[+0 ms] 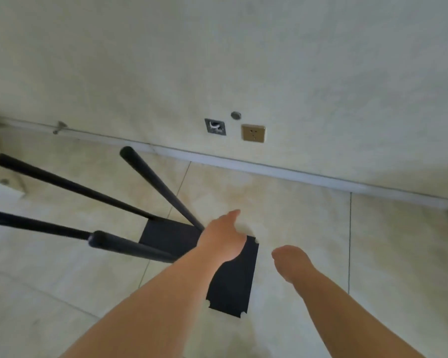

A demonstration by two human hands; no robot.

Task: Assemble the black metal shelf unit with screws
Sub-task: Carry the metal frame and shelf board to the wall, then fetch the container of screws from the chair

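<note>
A black shelf frame stands on the tiled floor, with its black poles (150, 178) rising towards me from a black base panel (166, 237). To its right a flat black shelf panel (233, 288) with notched corners lies on the floor. My left hand (223, 236) reaches over the panel's far end beside the nearest pole foot, fingers stretched forward with nothing in them. My left forearm hides where the two panels meet. My right hand (291, 262) hovers over bare tile just right of the notched panel, fingers curled under, nothing visible in it.
A pale wall runs across the back with a skirting strip (269, 170). On the wall sit a brass socket (253, 133), an open wall box (215, 126) and a small round cap (235, 115). Beige floor tiles spread to the right and front.
</note>
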